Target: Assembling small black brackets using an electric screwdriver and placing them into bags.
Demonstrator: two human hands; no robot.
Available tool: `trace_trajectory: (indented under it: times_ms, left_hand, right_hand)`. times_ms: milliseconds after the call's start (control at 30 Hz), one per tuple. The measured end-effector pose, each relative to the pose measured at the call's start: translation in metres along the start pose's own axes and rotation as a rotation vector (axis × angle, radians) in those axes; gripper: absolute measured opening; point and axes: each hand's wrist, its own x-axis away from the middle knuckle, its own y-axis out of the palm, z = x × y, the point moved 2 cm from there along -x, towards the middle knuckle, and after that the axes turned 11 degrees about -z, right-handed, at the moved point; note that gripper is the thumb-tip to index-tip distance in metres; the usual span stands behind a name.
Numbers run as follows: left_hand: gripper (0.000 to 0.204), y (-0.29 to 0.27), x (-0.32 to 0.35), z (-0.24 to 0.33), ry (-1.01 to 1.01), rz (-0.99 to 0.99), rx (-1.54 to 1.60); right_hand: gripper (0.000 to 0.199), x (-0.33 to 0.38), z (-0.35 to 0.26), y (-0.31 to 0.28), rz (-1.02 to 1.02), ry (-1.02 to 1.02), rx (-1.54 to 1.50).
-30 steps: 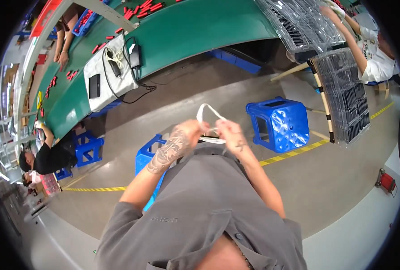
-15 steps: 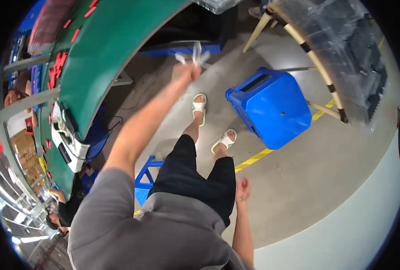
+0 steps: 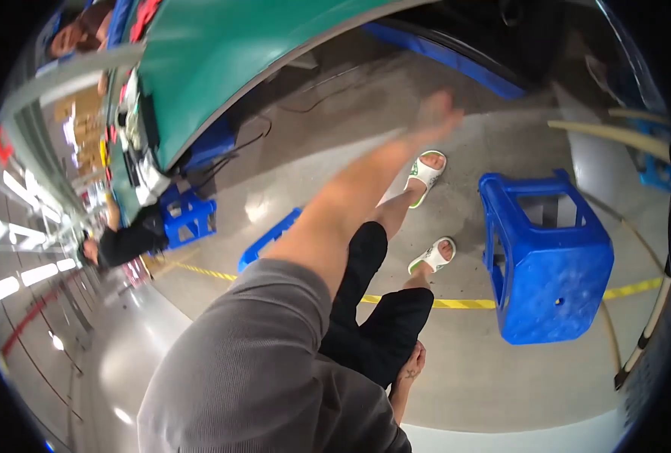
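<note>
My left hand [image 3: 437, 117] reaches out over the floor, beyond my feet. Motion smears its fingers, and nothing can be made out in it. Close beside my right thigh hangs my right hand [image 3: 413, 362], its fingers curled in. What it holds, if anything, is hidden. A blue plastic stool [image 3: 554, 279] is to the right of my feet, its top with a small hole facing me. White sandals [image 3: 426, 177] are on my feet. Neither hand touches the stool.
A green-topped bench [image 3: 222, 53] curves across the upper left. Black cables [image 3: 252, 140] hang below it. Another blue stool [image 3: 271, 238] stands behind my left arm. Yellow-striped tape [image 3: 464, 303] crosses the floor. A co-worker in black [image 3: 128, 245] sits further left.
The view has turned, so the bench and stool appear shifted. White or clear strips, visible in my left hand before, no longer show. My right hand has come against my thigh.
</note>
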Motion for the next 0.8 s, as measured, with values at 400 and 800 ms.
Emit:
trace_trajectory:
  times_ms: [400,800]
  left_hand:
    - [0.031,-0.079,0.746,-0.044,-1.367,0.681,-0.399]
    - [0.076,-0.225,0.7,-0.088,-1.287,1.12,-0.838]
  right_hand:
    - [0.045,-0.001,0.005,-0.137,-0.287,0.008,0.522]
    - [0.018,-0.007,-0.133,0.07,-0.253,-0.486,1.557]
